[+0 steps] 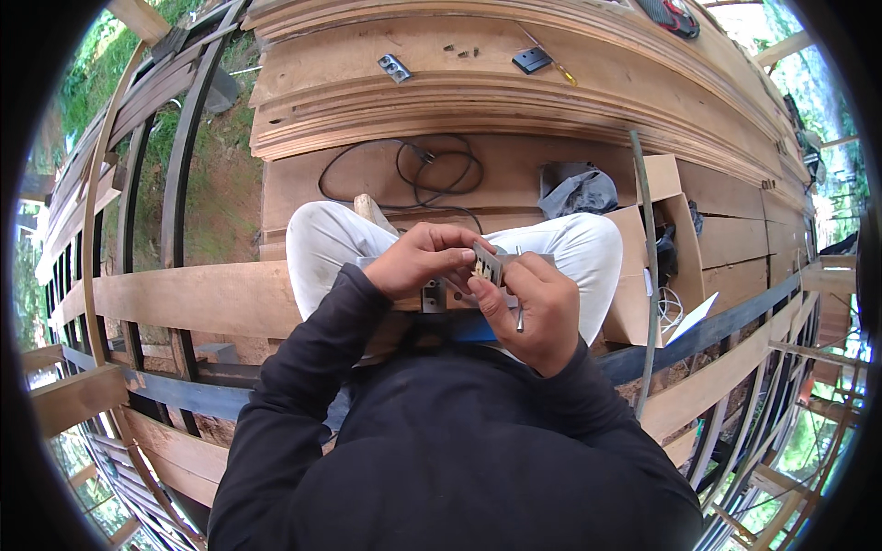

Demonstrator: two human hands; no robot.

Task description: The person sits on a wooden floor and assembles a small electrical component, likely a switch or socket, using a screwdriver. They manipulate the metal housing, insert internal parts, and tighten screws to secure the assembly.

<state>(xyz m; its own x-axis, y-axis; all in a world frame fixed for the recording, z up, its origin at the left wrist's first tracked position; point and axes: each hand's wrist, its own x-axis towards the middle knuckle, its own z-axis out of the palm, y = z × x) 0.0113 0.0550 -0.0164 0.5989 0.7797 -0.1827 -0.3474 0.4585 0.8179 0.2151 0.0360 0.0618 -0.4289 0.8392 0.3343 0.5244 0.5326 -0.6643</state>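
Note:
Over my lap, both hands meet at a small grey rectangular part (488, 264) with dark slots and brass-coloured bits, which looks electrical. My left hand (424, 260) pinches its left side between thumb and fingers. Closed around a thin metal rod (520, 314), my right hand (542, 308) also touches the part's right side with thumb and fingertips. The rod stands upright across the fingers; its full shape is partly hidden. Beneath the hands lies a wooden piece with a grey metal fitting (432, 297), mostly covered. Something blue (472, 328) shows just below it.
Stacked planks (340, 55) ahead carry a grey double socket (394, 68), small brown bits (462, 52), a black block (530, 61) and a yellow-handled screwdriver (569, 77). A black cable (335, 165) lies coiled before me. An open cardboard box (617, 253) stands right, beside a thin upright pole (646, 220).

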